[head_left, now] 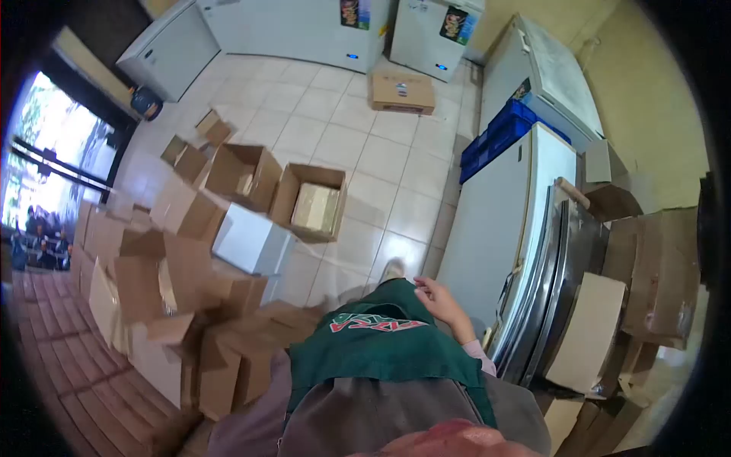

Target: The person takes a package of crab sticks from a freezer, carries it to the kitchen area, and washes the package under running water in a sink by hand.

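Observation:
My right hand [442,302] is at my right side, beside the green apron [388,335]. It holds nothing, and its fingers are somewhat apart. My left hand does not show. To the left on the tiled floor stand open cardboard boxes; one [311,202] has a smaller taped box inside, and another [242,177] sits just behind it. A white box [251,238] rests nearer to me among the brown cartons. One of my shoes [394,269] shows beyond the apron.
White chest freezers [285,30] line the far wall. On the right, a freezer [487,228] bears blue crates [499,137], with cardboard [659,274] stacked beyond. A flat closed carton [402,93] lies ahead. More open cartons [145,278] crowd the left, near a glass door [68,145].

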A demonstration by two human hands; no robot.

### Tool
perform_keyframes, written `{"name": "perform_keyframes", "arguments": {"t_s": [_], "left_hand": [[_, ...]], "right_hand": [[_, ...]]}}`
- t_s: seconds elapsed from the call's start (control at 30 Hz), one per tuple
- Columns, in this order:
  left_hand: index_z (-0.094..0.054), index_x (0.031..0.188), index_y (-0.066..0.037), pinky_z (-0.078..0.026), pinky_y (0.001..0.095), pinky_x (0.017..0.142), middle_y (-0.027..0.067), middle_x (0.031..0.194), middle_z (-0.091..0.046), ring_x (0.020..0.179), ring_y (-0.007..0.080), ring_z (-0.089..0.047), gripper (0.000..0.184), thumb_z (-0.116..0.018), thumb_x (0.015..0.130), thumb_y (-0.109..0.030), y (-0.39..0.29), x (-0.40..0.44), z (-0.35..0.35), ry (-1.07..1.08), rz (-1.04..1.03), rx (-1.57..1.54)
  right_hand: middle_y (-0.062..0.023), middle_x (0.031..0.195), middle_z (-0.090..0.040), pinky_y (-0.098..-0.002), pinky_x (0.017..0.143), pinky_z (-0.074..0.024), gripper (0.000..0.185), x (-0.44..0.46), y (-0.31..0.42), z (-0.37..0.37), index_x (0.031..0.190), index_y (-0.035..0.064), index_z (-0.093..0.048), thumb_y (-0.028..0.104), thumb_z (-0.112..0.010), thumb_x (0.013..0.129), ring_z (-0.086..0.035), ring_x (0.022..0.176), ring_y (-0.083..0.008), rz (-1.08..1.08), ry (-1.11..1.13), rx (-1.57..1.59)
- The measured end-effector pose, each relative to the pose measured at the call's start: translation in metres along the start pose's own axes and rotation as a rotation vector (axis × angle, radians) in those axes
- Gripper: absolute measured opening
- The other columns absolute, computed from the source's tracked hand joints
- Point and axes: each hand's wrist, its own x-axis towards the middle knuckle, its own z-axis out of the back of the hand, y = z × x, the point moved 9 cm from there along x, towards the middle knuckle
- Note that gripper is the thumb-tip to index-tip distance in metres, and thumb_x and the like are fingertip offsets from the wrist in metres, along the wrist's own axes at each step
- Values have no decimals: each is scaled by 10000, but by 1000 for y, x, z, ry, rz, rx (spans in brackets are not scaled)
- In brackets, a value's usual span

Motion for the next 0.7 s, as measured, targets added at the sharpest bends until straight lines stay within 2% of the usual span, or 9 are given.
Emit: {"name": "perform_keyframes", "arguments": {"t_s": [0.03, 0.1, 0.13, 0.2, 0.27, 0.37, 0.47, 0.57, 0.7], "left_hand": [[-383, 1310, -60, -253, 476, 1018, 217, 1355, -334, 1271, 373, -285, 573, -460, 863, -411, -11, 30, -4, -1, -16, -12], [-387, 1306, -58, -257, 473, 1016, 218, 1348, -342, 1266, 373, -293, 570, -460, 863, -410, -36, 81, -17, 4, -37, -41], [-389, 1304, -57, -260, 471, 1015, 219, 1344, -346, 1263, 373, -297, 569, -460, 863, -410, -47, 101, -21, 15, -43, -52], [-394, 1300, -55, -264, 468, 1012, 221, 1337, -354, 1258, 373, -305, 566, -460, 863, -409, -83, 176, -13, 53, -43, -74], [-398, 1296, -53, -269, 465, 1010, 223, 1330, -363, 1253, 373, -313, 563, -460, 864, -408, -148, 241, -6, 102, -32, -106], [-404, 1289, -50, -275, 461, 1006, 226, 1319, -375, 1245, 374, -325, 558, -459, 864, -407, -216, 364, 7, 154, -23, -133], [-410, 1283, -46, -282, 456, 1003, 229, 1308, -388, 1237, 374, -336, 554, -459, 865, -406, -262, 421, 5, 235, 0, -163], [-417, 1277, -43, -289, 452, 999, 232, 1297, -400, 1229, 374, -348, 550, -459, 865, -405, -307, 481, -3, 308, 21, -199], [-425, 1269, -39, -298, 446, 994, 235, 1282, -417, 1219, 375, -364, 545, -459, 865, -404, -381, 613, -32, 373, 50, -268]], "right_hand": [[-144, 1022, -596, -317, 796, -470, 343, 16, -10, 20, 1160, -9, -500, 164, -536, 866, -589, 917, -212, 1, -16, 6], [-199, 975, -599, -376, 760, -474, 368, 48, -35, 63, 1139, 8, -516, 215, -553, 837, -596, 866, -324, -110, -37, -85], [-199, 975, -599, -376, 760, -474, 368, 68, -43, 84, 1139, 8, -516, 215, -553, 837, -596, 866, -324, -116, -38, -79], [-219, 969, -590, -416, 757, -466, 383, 117, -56, 128, 1139, 10, -510, 239, -544, 834, -579, 873, -365, -98, -32, -282], [-227, 974, -583, -443, 759, -457, 393, 173, -54, 171, 1152, 17, -496, 241, -536, 832, -564, 872, -392, -8, 13, -442], [-222, 987, -581, -449, 758, -457, 401, 260, -26, 242, 1162, 31, -486, 246, -540, 827, -564, 879, -384, 51, -21, -532], [-204, 977, -585, -445, 760, -462, 389, 343, 9, 290, 1168, 56, -488, 244, -540, 831, -570, 873, -370, 122, -31, -596], [-191, 954, -587, -440, 762, -464, 375, 418, 45, 314, 1161, 64, -498, 240, -540, 833, -573, 866, -367, 175, 34, -603], [-206, 1004, -575, -429, 774, -460, 375, 510, 62, 342, 1171, 77, -499, 268, -530, 851, -557, 908, -381, 250, 108, -515]]}}
